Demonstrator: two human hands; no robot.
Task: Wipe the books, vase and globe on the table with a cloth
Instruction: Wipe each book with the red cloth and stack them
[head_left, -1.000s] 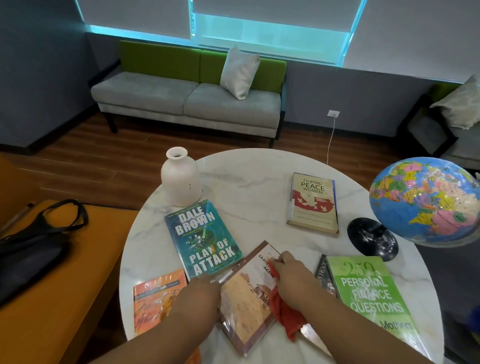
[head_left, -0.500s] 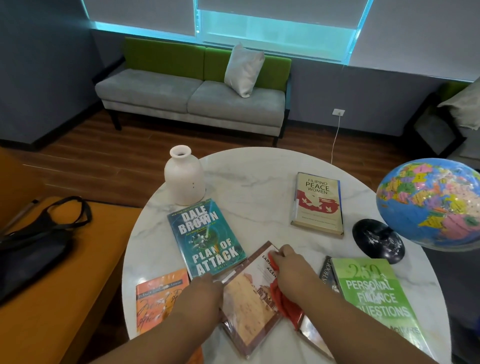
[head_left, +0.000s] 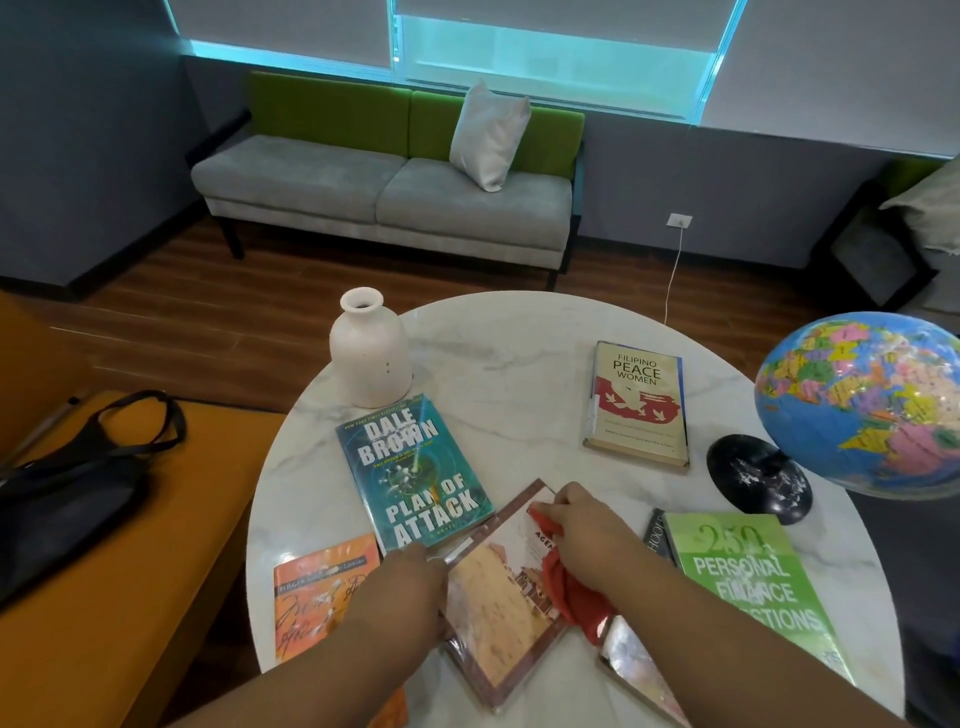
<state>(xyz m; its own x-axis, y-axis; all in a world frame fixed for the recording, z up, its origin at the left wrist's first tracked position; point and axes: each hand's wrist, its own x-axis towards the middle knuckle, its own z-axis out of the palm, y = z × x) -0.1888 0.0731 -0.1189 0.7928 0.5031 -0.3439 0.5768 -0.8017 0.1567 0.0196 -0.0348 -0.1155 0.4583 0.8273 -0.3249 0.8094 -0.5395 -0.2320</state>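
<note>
On the round marble table (head_left: 498, 353) a brown plastic-covered book (head_left: 498, 618) lies near the front edge. My left hand (head_left: 410, 587) holds its left edge, fingers curled over it. My right hand (head_left: 582, 525) grips a red cloth (head_left: 576, 592) and presses it on the book's far right corner. Around it lie a teal Dale Brown book (head_left: 415, 467), an orange book (head_left: 322, 587), a cream Filipino Peace Women book (head_left: 636, 405) and a green finance book (head_left: 748, 582). A white vase (head_left: 370, 353) stands far left, a globe (head_left: 862, 405) on a black base (head_left: 758, 478) at right.
A dark book (head_left: 655, 532) peeks from under the green one. An orange bench (head_left: 130, 597) with a black bag (head_left: 67, 493) is at left. A grey-green sofa (head_left: 384, 192) with a pillow stands beyond the table, a dark chair (head_left: 883, 249) at far right.
My right hand has slid the red cloth up the brown book toward its far corner. My left hand keeps its hold on the book's left edge.
</note>
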